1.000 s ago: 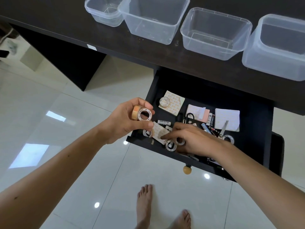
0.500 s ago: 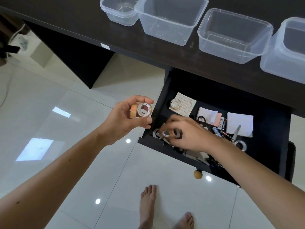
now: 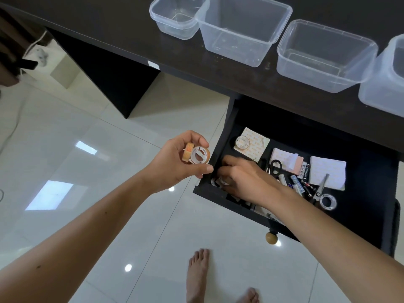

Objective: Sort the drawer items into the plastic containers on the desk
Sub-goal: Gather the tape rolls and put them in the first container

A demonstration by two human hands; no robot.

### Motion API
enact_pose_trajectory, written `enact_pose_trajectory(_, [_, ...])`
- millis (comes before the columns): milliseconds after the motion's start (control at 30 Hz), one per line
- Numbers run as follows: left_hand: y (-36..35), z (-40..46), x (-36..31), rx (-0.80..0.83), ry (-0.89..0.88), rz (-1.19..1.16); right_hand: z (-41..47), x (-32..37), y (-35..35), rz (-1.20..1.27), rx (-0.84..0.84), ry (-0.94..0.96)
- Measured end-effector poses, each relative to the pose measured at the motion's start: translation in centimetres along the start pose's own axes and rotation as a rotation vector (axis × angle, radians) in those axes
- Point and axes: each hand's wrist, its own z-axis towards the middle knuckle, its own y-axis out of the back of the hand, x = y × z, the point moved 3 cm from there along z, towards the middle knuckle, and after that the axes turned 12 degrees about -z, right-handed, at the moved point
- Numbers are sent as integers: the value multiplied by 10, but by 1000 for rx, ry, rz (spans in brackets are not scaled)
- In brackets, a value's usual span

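My left hand [image 3: 175, 162] holds two small tape rolls [image 3: 196, 154] in front of the open black drawer [image 3: 369, 193], just left of its side wall. My right hand [image 3: 244, 180] reaches into the drawer's front left corner, its curled fingers closing round more small tape rolls [image 3: 220, 182] there. Farther right in the drawer lie black-handled scissors [image 3: 276, 167], several batteries [image 3: 299, 182], silver scissors [image 3: 321, 186] and one more tape roll [image 3: 328, 201]. Several clear plastic containers [image 3: 242, 29] stand in a row on the dark desk [image 3: 122, 36].
Paper pads [image 3: 328, 174] and a beige sheet [image 3: 256, 147] with a clear ring on it lie at the drawer's back. A round wooden knob [image 3: 271, 237] sticks out from the drawer front. My bare feet [image 3: 197, 274] stand on glossy white tiles below.
The view has shifted left, so desk and drawer sit farther right. My right hand has slid to the drawer's front left corner over the tape rolls. My left hand keeps its rolls.
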Motion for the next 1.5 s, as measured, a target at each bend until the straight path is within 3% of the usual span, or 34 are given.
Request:
enact_pose_trajectory(200, [-13,23,-14,14,-43,80,-7,-4,3,119,-15,1])
enact_pose_trajectory(333, [-34,41,-32,159,-160,236,-29,-22,12,226,-78,-100])
enact_pose_trajectory(467, [-52,65,-41,219,-153,431,-65,-49,16,299,-55,-207])
enact_pose_trajectory(700, [-79,114,-52,425,-132,955,-112,-81,16,409,-126,-294])
enact_pose_trajectory(900, [-95,137,-47,586,-249,1642,-136,-92,11,489,-195,-332])
enact_pose_trajectory(1067, [-108,145,-43,647,-322,1846,-151,-101,6,511,-214,-343])
enact_pose_trajectory(1333, [-109,145,-34,594,-391,1865,-167,-108,10,500,-160,-399])
enact_pose_trajectory(1500, [-107,133,-34,523,-308,1519,-170,-113,24,456,-196,-450])
